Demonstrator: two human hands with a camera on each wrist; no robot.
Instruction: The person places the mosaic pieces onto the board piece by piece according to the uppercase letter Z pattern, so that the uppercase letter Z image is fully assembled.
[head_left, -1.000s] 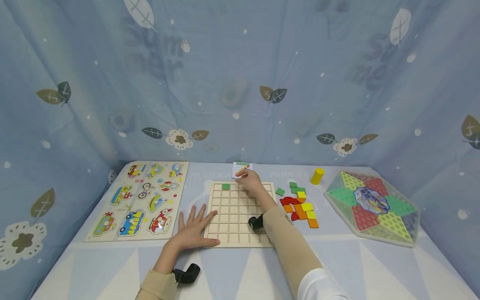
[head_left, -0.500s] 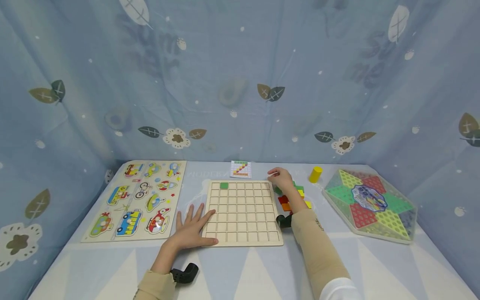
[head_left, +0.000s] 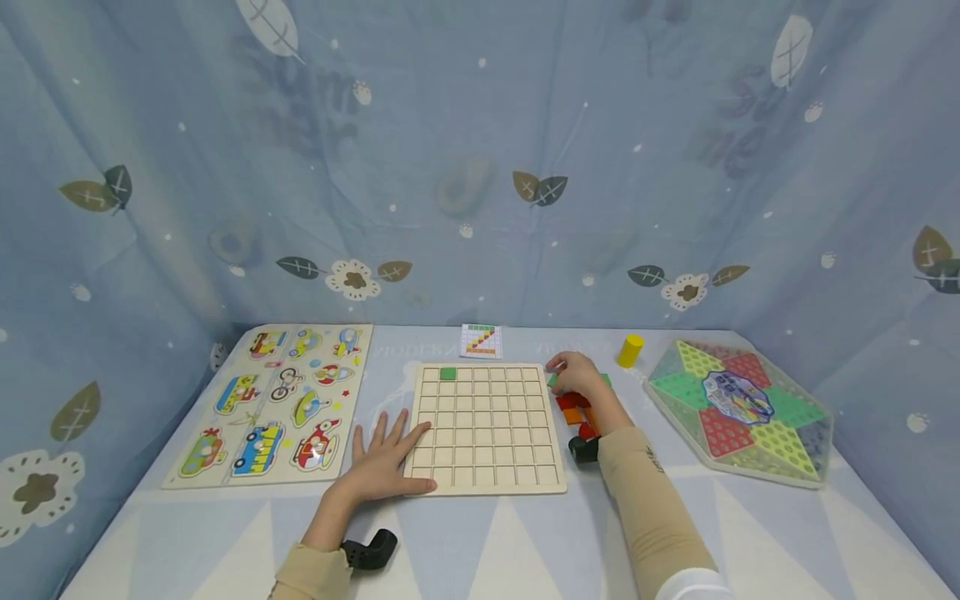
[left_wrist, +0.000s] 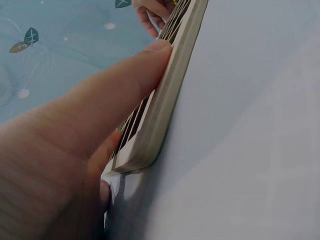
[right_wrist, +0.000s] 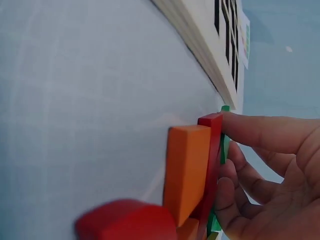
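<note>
My left hand (head_left: 381,468) lies with spread fingers on the left edge of a wooden grid board (head_left: 486,429); the left wrist view shows its thumb (left_wrist: 130,75) along the board's rim. One green square block (head_left: 447,374) sits in the board's top row. Beyond the board's right edge, my right hand (head_left: 579,375) pinches another green block (right_wrist: 225,140) between thumb and curled fingers, low over the table. Close beside it in the right wrist view stand a red block (right_wrist: 212,150) and an orange block (right_wrist: 187,170). My hand and sleeve hide part of this pile.
A pattern card (head_left: 481,342) lies behind the board. On the left is a vehicle puzzle board (head_left: 277,400). A yellow cylinder (head_left: 630,351) stands at the right, near a hexagonal Chinese checkers box (head_left: 742,408). A patterned curtain (head_left: 465,167) hangs behind the table.
My right hand has moved from the pattern card rightward to the block pile, and its fingers have closed at a green block. My left hand has stayed on the board.
</note>
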